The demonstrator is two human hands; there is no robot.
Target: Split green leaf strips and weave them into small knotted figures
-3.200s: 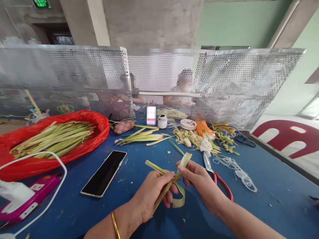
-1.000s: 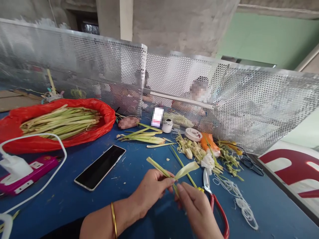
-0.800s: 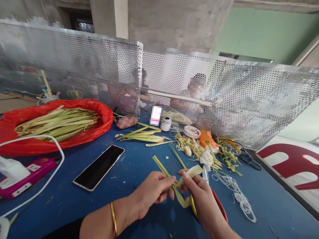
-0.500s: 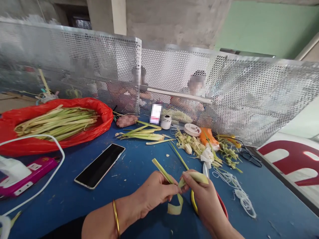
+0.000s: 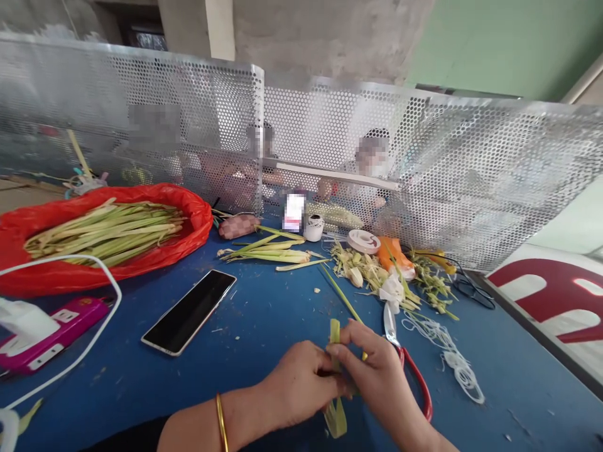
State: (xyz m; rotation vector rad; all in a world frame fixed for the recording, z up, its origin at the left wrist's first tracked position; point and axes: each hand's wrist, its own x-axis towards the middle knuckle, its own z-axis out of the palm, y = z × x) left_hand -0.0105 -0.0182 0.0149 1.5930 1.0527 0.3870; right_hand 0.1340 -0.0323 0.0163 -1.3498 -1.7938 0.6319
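A flat pale-green leaf strip (image 5: 336, 420) runs between my two hands, one end standing up and a bent loop hanging below. My left hand (image 5: 301, 380), with a gold bangle at the wrist, is closed on it with the fingertips partly hidden. My right hand (image 5: 377, 367) pinches the upright end between thumb and fingers. Beneath and beside the right hand lie red-handled scissors (image 5: 421, 380), partly covered. A thin green stalk (image 5: 342, 294) lies on the table just beyond the hands.
On the blue table (image 5: 264, 307) are a phone (image 5: 191, 311), a red bag (image 5: 188, 251) of long leaves, a purple power strip (image 5: 78, 320) with white cable, a leaf bundle (image 5: 268, 254), trimmings (image 5: 360, 267), a tape roll (image 5: 362, 242) and white string (image 5: 455, 361). Behind a perforated metal screen (image 5: 320, 125) sit people.
The strip's upper end has swung from leaning left to upright, and my right hand now pinches it. My left hand has moved slightly down and right. More of the scissors shows.
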